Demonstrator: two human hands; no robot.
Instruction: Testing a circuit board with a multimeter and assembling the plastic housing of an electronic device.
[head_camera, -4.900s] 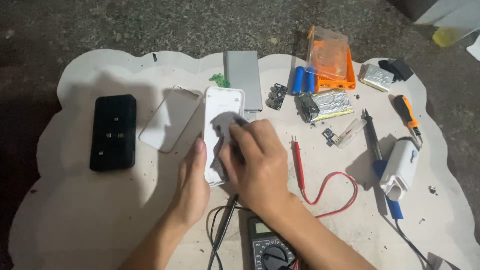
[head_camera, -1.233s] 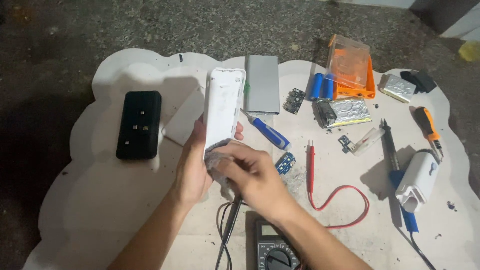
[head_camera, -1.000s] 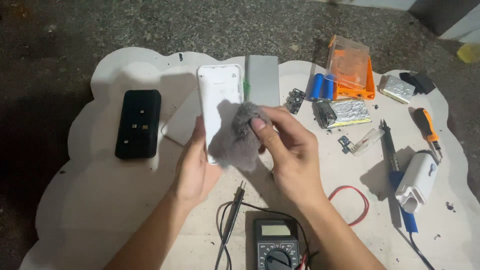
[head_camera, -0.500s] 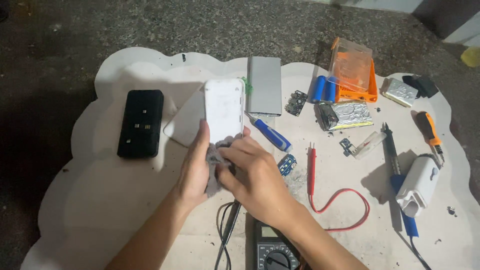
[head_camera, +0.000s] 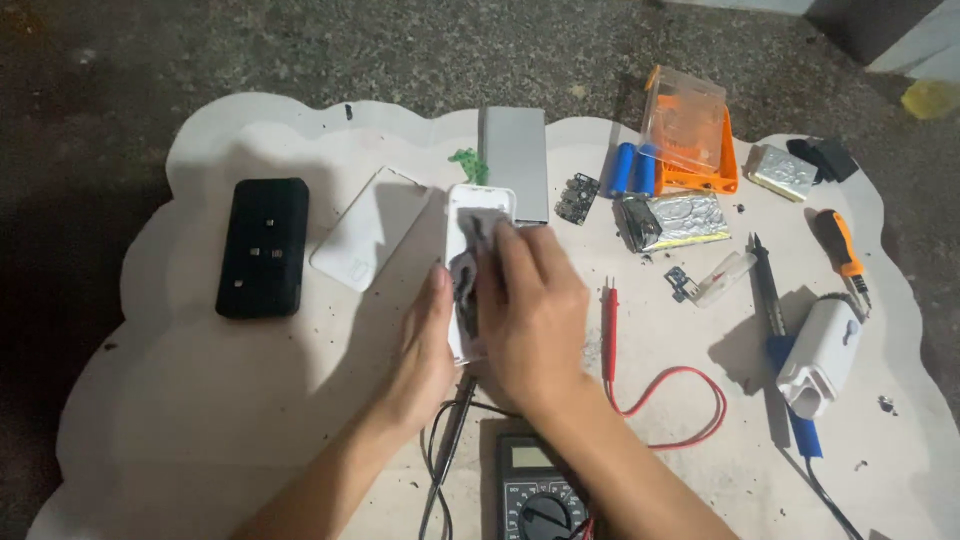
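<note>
My left hand (head_camera: 425, 345) grips the left edge of a white rectangular casing (head_camera: 466, 215) lying on the white board (head_camera: 200, 400). My right hand (head_camera: 532, 305) presses a grey cloth (head_camera: 465, 275) flat onto the casing's surface, fingers pointing away from me. The lower part of the casing is hidden under my right hand.
A black casing (head_camera: 263, 246) and a white flat cover (head_camera: 370, 228) lie to the left. A grey metal slab (head_camera: 515, 162), blue cells (head_camera: 633, 168), an orange box (head_camera: 692, 135), foil-wrapped packs (head_camera: 670, 220), a red probe (head_camera: 609, 318), a multimeter (head_camera: 535, 490) and a soldering iron (head_camera: 775, 300) lie around.
The casing was lifted and tilted, then laid back down. My right hand with the cloth has swept back and forth and now sits up over the casing's middle.
</note>
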